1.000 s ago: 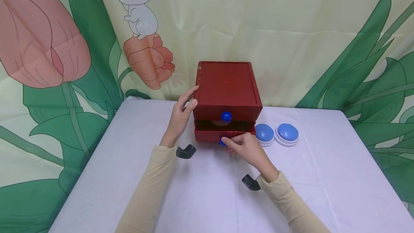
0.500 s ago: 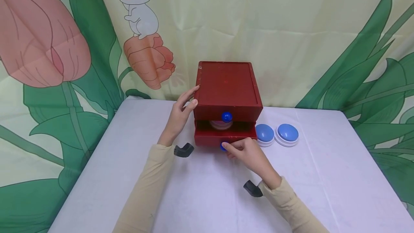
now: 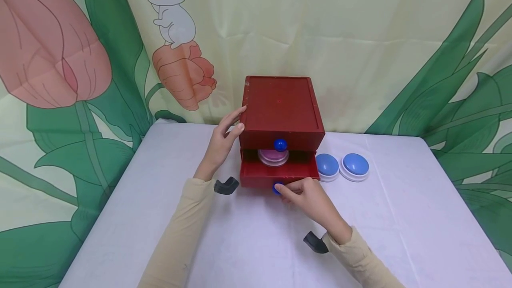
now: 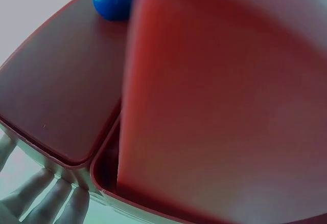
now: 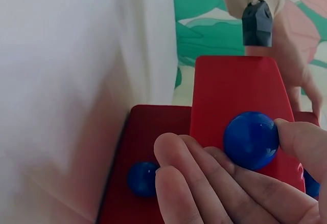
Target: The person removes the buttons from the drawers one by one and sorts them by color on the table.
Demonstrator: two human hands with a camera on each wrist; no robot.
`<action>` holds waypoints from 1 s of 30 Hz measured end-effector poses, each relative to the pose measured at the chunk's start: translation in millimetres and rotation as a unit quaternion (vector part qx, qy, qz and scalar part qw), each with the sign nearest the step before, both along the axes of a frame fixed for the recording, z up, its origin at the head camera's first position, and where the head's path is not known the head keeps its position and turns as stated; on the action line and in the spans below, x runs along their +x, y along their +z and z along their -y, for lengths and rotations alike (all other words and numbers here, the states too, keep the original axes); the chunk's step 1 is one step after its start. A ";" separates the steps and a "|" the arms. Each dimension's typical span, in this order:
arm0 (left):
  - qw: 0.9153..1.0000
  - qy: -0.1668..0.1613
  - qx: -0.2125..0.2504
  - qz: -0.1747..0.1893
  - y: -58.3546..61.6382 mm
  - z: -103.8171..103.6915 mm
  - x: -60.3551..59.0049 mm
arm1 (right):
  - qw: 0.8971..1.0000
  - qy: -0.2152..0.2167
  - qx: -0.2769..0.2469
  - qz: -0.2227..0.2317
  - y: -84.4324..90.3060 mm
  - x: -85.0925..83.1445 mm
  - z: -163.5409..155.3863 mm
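Now | right hand fingers pinch blue knob of lower drawer, pulled partly out | left hand flat against red box side | pink disc inside drawer | on worktop

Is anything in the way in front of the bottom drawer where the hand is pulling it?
Nothing visible. The right hand pinches the drawer by its blue knob, and the cloth in front of it is bare. The blue buttons sit off to its side.
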State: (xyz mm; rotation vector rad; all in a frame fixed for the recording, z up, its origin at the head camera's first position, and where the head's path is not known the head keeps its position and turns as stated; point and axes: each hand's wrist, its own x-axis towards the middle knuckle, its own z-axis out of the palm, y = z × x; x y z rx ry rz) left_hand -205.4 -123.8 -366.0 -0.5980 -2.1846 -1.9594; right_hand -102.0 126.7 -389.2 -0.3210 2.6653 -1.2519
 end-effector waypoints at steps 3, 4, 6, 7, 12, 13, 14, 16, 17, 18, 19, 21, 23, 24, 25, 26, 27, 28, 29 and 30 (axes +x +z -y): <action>1.000 0.001 -0.002 -0.001 -0.1 0.3 -0.1 | 1.000 -0.002 0.005 -0.006 0.2 3.5 0.4; 1.000 0.001 -0.002 -0.002 -0.3 0.4 -0.2 | 1.000 -0.003 0.006 -0.006 0.0 4.6 0.6; 1.000 0.002 -0.004 -0.005 -0.9 0.6 -0.8 | 1.000 -0.004 0.010 -0.007 0.0 6.6 0.9; 1.000 0.002 -0.005 -0.007 -1.1 0.7 -0.8 | 1.000 -0.005 0.012 -0.006 -0.1 7.5 1.1; 1.000 0.004 -0.007 -0.015 -2.7 1.3 -1.6 | 1.000 -0.008 0.014 -0.002 -0.6 11.9 1.7; 1.000 0.004 -0.007 -0.015 -2.9 1.3 -1.5 | 1.000 -0.008 0.015 0.000 -0.6 12.7 1.8; 1.000 0.004 -0.007 -0.016 -2.9 1.4 -1.6 | 1.000 -0.009 0.015 0.001 -0.6 13.6 1.9; 1.000 0.004 -0.004 -0.016 -3.2 1.3 -1.9 | 1.000 -0.007 0.018 0.002 -0.3 15.2 1.8; 1.000 0.003 -0.003 -0.016 -3.4 1.0 -2.3 | 1.000 -0.007 0.020 0.002 -0.2 16.1 1.6; 1.000 0.002 -0.002 -0.016 -3.6 0.7 -2.6 | 1.000 -0.008 0.021 0.004 -0.2 17.0 1.6; 1.000 0.001 0.000 -0.015 -3.5 0.3 -2.9 | 1.000 -0.010 0.023 0.007 -0.3 18.2 1.5; 1.000 0.000 0.001 -0.012 -3.1 -0.5 -3.2 | 1.000 -0.012 0.024 0.011 -0.3 20.7 1.2; 1.000 -0.002 0.001 -0.008 -1.8 -1.4 -2.5 | 0.999 -0.013 0.023 0.018 -0.3 23.6 1.2; 1.000 -0.002 -0.001 -0.006 -0.5 -1.5 -1.5 | 0.999 -0.013 0.022 0.021 -0.2 25.1 1.3; 1.000 -0.001 -0.002 -0.005 1.4 -1.7 -0.2 | 0.999 -0.013 0.021 0.025 -0.2 26.5 1.4; 1.000 -0.001 -0.004 -0.004 5.8 -2.1 3.2 | 0.999 -0.012 0.020 0.027 -0.3 27.8 1.6; 1.000 0.000 -0.006 -0.003 10.1 -2.5 6.5 | 0.999 -0.012 0.019 0.029 -0.4 29.0 1.8; 1.000 0.001 -0.009 -0.003 14.0 -2.7 9.6 | 0.999 -0.012 0.019 0.029 -0.4 30.1 2.0; 1.000 0.001 -0.012 -0.002 17.7 -2.9 12.6 | 0.999 -0.012 0.020 0.028 -0.6 31.2 2.1; 1.000 0.001 -0.014 -0.001 21.6 -3.3 15.8 | 0.999 -0.012 0.021 0.026 -0.7 32.1 2.1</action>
